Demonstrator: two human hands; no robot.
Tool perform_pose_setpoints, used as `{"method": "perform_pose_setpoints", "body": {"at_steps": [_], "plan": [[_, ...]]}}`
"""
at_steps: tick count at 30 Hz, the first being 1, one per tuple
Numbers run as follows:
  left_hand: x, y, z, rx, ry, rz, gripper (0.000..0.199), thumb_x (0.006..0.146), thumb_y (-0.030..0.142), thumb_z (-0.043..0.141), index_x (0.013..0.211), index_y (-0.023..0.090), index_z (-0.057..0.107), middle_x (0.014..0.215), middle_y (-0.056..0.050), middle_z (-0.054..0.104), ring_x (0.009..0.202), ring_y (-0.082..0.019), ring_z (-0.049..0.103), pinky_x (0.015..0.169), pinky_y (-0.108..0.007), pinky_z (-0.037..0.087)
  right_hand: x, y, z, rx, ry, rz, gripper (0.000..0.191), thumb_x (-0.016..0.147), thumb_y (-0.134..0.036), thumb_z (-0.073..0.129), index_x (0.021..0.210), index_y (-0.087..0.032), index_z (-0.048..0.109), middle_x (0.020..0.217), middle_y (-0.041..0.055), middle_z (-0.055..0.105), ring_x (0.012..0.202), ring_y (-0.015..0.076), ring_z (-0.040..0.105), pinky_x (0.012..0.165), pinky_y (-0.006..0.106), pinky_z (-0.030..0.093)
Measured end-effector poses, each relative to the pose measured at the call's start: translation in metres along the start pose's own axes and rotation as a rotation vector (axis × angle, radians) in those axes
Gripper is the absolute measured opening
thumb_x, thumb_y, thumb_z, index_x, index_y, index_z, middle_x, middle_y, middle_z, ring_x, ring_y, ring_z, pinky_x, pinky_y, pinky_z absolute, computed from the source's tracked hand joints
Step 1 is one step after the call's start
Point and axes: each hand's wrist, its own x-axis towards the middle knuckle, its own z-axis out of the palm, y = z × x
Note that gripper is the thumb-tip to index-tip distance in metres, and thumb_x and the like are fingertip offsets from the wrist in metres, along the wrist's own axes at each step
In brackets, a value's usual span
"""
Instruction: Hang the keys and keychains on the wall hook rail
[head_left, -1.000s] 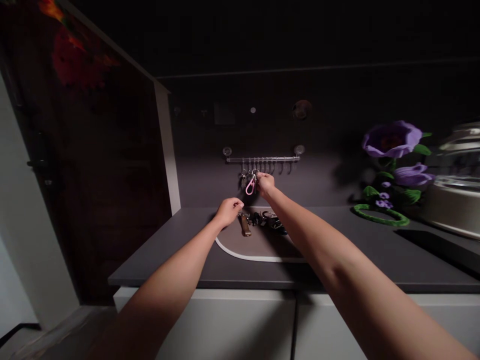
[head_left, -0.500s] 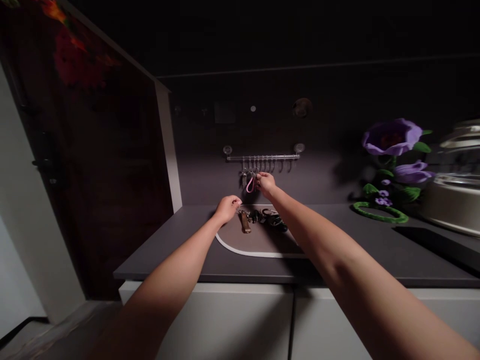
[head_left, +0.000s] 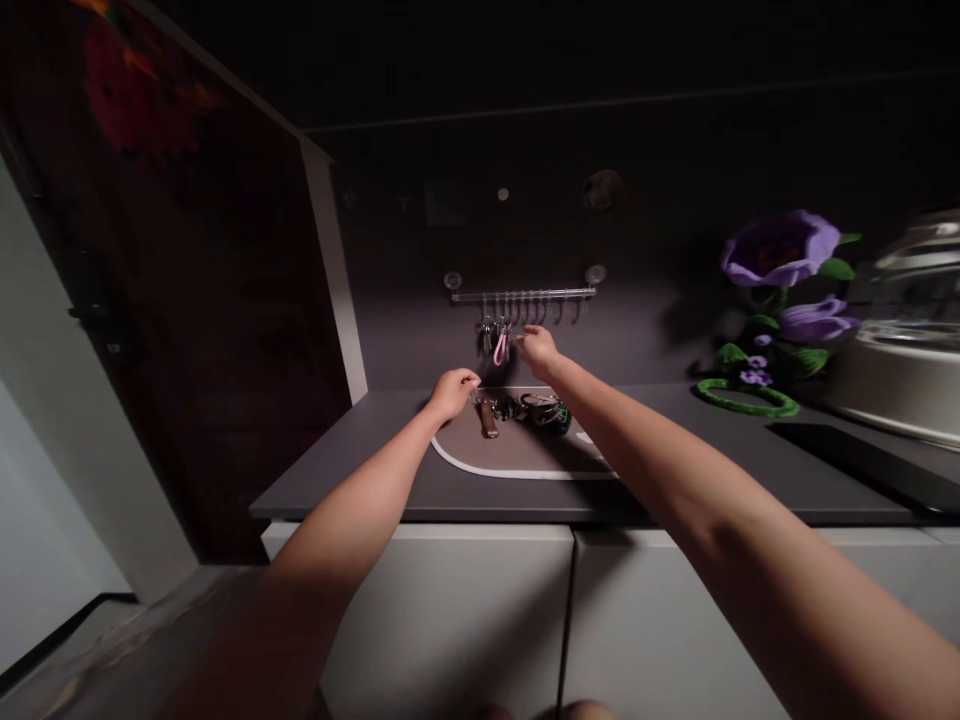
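A clear rail point(head_left: 525, 295) with several small hooks is fixed to the dark wall. Keys point(head_left: 487, 334) and a pink loop point(head_left: 500, 348) hang from its left part. Just right of the pink loop is my right hand point(head_left: 538, 350), its fingers apart and nothing visible in them. My left hand point(head_left: 454, 392) is closed in a pinch over the left edge of the brown mat point(head_left: 480, 458); what it holds, if anything, is too small to name. Beside its fingertips lies a brown key fob point(head_left: 489, 418). Dark keyrings with keys point(head_left: 547, 411) rest further right on the mat.
Purple crocheted flowers point(head_left: 781, 250) with a green ring base point(head_left: 748, 400) stand at the right. Behind a flat black object point(head_left: 862, 465) is a cream appliance point(head_left: 896, 385) with a clear top. A dark door point(head_left: 202, 330) is on the left.
My right hand has drawn slightly away from the hanging pink loop, and its fingers have opened. My left hand stays pinched near the mat. The whole view has shifted slightly.
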Motion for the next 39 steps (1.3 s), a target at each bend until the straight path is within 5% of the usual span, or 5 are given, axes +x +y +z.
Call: {"method": "perform_pose_setpoints", "body": {"at_steps": [10,22,29,39], "plan": [[-0.001,-0.003,-0.001,0.002,-0.035,0.004,0.016,0.075,0.015,0.052,0.083,0.012,0.065,0.075,-0.005,0.065,0.067,-0.013,0.056,0.068,-0.025,0.044,-0.055,0.004,-0.003,0.049,-0.248,-0.038,0.022,0.075,-0.008,0.048,0.095,-0.015,0.052,0.08,0.0038,0.063,0.063,0.0077,0.057,0.065,0.023,0.046],[-0.003,-0.006,-0.001,0.214,-0.126,0.063,0.02,0.073,0.01,0.054,0.089,0.012,0.066,0.09,-0.007,0.066,0.082,-0.016,0.057,0.079,-0.028,0.043,-0.072,0.038,-0.002,-0.649,-0.374,-0.544,0.025,0.079,-0.012,0.05,0.1,-0.012,0.062,0.098,0.0089,0.067,0.09,0.0154,0.06,0.084,0.026,0.043],[-0.003,-0.012,0.002,0.367,-0.167,0.084,0.022,0.072,0.012,0.057,0.091,0.015,0.067,0.094,-0.007,0.064,0.087,-0.017,0.055,0.082,-0.029,0.042,-0.065,0.042,0.002,-0.867,-0.41,-0.567,0.028,0.078,-0.01,0.048,0.1,-0.012,0.064,0.101,0.0094,0.067,0.092,0.0171,0.06,0.082,0.024,0.042],[-0.002,-0.016,0.002,0.342,-0.166,0.094,0.012,0.072,0.016,0.057,0.079,0.016,0.067,0.085,-0.004,0.064,0.081,-0.016,0.054,0.079,-0.028,0.041,-0.067,0.039,0.002,-0.877,-0.439,-0.547,0.029,0.078,-0.011,0.048,0.102,-0.013,0.064,0.102,0.0088,0.066,0.095,0.017,0.06,0.083,0.024,0.042]]}}
